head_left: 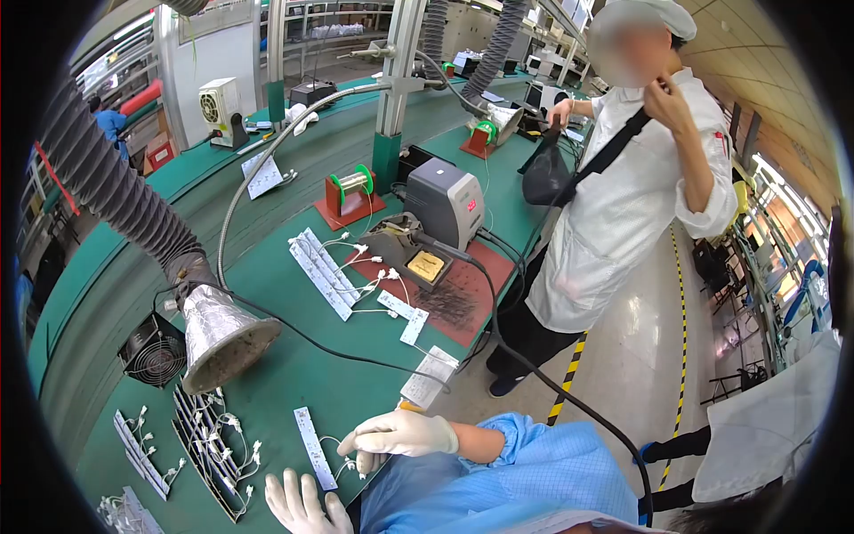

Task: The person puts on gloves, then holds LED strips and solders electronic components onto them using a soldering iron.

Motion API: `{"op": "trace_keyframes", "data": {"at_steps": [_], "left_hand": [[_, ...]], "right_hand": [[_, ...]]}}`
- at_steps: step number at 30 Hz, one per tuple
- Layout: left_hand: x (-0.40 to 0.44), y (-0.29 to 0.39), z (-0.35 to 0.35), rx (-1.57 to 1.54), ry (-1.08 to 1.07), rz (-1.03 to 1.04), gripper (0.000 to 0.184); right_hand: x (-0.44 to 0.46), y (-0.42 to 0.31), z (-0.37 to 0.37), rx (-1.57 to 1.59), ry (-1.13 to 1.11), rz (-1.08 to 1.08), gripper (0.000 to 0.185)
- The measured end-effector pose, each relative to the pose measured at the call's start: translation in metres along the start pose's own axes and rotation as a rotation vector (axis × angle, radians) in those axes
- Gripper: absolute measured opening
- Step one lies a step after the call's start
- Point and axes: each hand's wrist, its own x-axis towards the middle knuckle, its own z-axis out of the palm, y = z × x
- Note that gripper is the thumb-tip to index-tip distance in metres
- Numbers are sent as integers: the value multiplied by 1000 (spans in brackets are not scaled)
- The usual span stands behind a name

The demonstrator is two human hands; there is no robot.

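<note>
My left hand (304, 506), in a whitish glove, is at the bottom edge with its fingers spread and nothing visible in it. My right hand (402, 434), gloved too and coming out of a blue sleeve, has its fingers bent together; what they hold, if anything, is hidden. Just left of it, a narrow white LED strip board (315, 448) lies on the green bench, its thin wires running toward the right fingertips. A white box-like piece with a printed label (429, 377) lies beyond the right hand at the bench edge.
Wired boards (213, 440) lie at left, below a metal fume hood (222, 338) and a black fan (154, 350). Ahead are more LED boards (326, 274), a soldering station (443, 203), a tip-cleaning sponge (427, 266) and a solder reel (353, 184). A person in white (614, 205) stands across the bench corner.
</note>
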Motion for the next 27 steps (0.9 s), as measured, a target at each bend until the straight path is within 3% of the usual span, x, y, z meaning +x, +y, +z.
{"op": "trace_keyframes", "data": {"at_steps": [3,5,6,12,14,18,20,24,27], "left_hand": [[-9,-7,3,-1,3,4,32],[-33,-28,10,69,-124,122,56],[-34,-29,11,70,-133,126,56],[-21,-17,5,75,-116,134,52],[4,4,-3,25,-36,22,30],[-10,-15,10,-1,50,98,27],[-52,-70,36,45,-21,278,41],[-20,-32,14,44,-7,398,26],[-11,-14,2,29,2,252,25]], "right_hand": [[0,0,-1,-10,-11,-17,43],[0,-1,0,14,-2,10,42],[0,1,1,23,0,8,42],[-1,2,2,-15,35,-79,44],[0,0,2,-6,45,-59,44],[-3,-4,2,-94,30,-82,47],[-3,-4,4,-91,44,-109,47],[-3,-5,15,-40,16,-161,48],[-4,-13,26,-27,6,-205,49]]}}
